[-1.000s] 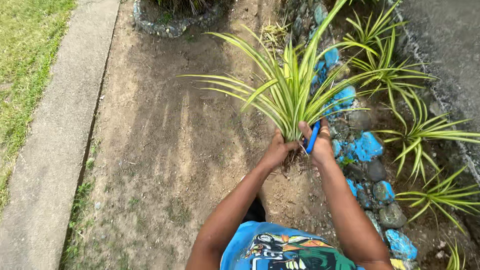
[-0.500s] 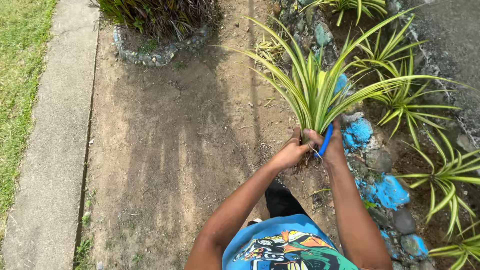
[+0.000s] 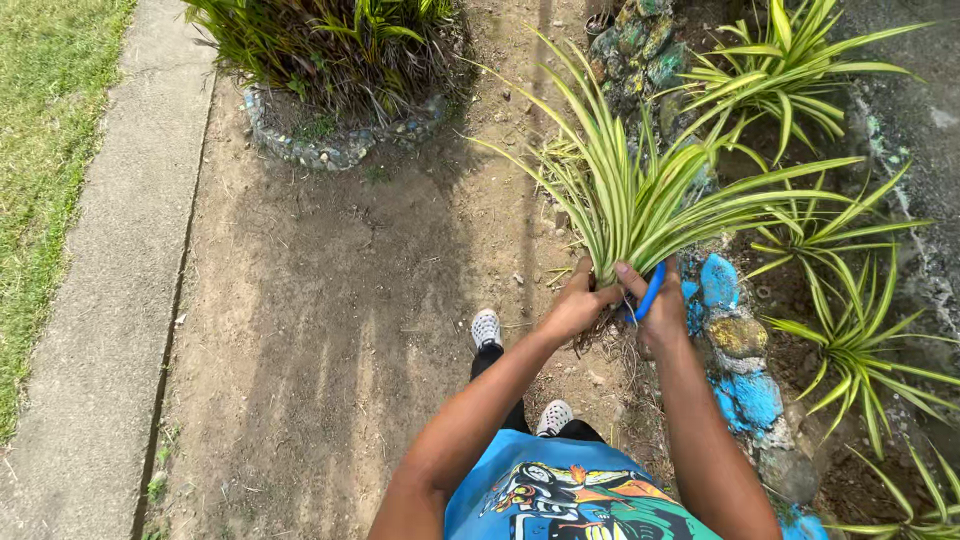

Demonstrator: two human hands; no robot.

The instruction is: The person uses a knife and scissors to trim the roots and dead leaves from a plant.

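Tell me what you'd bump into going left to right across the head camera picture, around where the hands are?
Grass → concrete strip → bare dirt path → left hand → striped plant held at its base → right hand with a blue-handled tool → blue-painted stones → more striped plants.

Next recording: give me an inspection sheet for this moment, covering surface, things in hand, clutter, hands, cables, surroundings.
Surface: bare dirt path, dry, with scattered small stones.
Things in hand: striped green-and-yellow plant, gripped at its base with roots hanging below; blue-handled tool, blade hidden.
Clutter: dry roots and debris under the plant.
Hands: left hand closed around the plant's base; right hand holds the blue-handled tool against the same base.
Cables: nothing seen.
Surroundings: blue-painted rocks edging a bed of similar plants; stone-ringed shrub; concrete kerb; grass; white shoes.
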